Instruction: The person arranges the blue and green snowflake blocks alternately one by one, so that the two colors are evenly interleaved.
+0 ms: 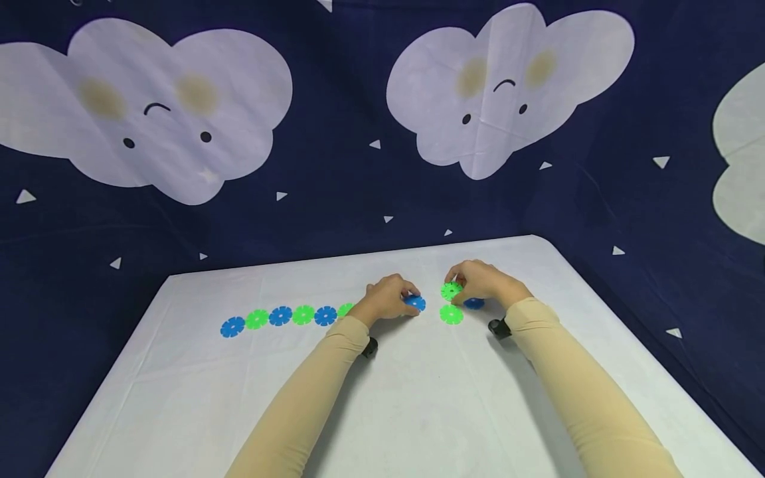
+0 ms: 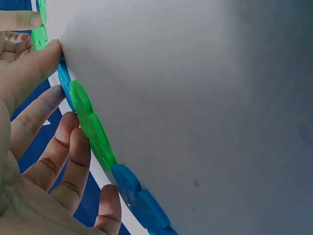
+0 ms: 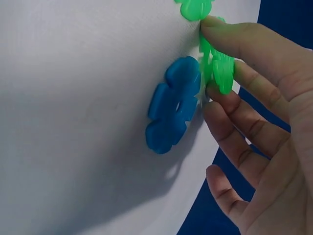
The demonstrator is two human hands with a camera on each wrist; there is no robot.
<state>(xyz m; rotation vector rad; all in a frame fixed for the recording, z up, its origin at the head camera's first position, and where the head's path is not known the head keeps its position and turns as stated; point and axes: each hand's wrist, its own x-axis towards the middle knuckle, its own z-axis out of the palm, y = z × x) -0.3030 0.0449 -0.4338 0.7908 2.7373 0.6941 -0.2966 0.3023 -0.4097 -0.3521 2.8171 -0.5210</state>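
Observation:
My left hand [image 1: 385, 299] has thumb and forefinger at opposite edges of a blue notched plastic disc [image 1: 416, 304] lying flat on the table. In the left wrist view, this blue disc [image 2: 65, 81] shows between the fingertips, with a green disc [image 2: 90, 122] beside it under the other fingers. My right hand [image 1: 483, 280] pinches a green notched disc [image 1: 451, 291] by its edges. Just in front of it lies another green disc [image 1: 451, 315]. Under the right hand rests a second blue disc [image 1: 474, 303], seen whole in the right wrist view [image 3: 175, 105].
A row of alternating blue and green discs [image 1: 280, 316] runs leftward from the left hand, its right part hidden by that hand. White cloth covers the table [image 1: 418, 411]. Behind it hangs a dark blue curtain [image 1: 335, 166] with clouds.

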